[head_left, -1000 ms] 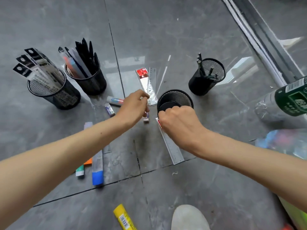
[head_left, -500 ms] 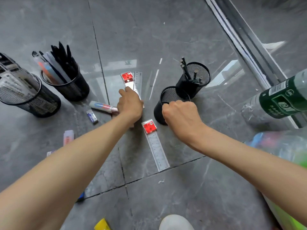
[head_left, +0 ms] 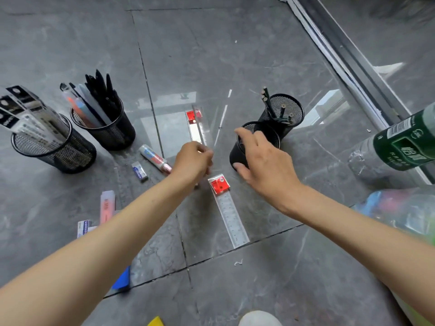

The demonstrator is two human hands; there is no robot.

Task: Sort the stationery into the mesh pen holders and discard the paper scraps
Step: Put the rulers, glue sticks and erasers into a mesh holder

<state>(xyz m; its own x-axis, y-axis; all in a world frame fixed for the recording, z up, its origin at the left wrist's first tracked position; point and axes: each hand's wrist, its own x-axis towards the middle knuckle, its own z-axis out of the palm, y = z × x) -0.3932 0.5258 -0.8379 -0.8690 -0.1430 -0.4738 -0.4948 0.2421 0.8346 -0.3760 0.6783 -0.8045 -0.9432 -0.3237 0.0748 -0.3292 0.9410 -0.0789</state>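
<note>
Left hand (head_left: 193,161), grip pinched on the near end of a packaged ruler (head_left: 195,131), right hand (head_left: 266,165), grip open, fingers spread against the empty mesh holder (head_left: 239,151), second ruler (head_left: 229,212) lay on the floor between my wrists

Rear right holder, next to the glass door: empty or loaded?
Loaded. Several dark pencils stand in the holder, leaning left, their ends poking above its rim.

Green bottle (head_left: 404,142), white shoe (head_left: 259,320)
</note>
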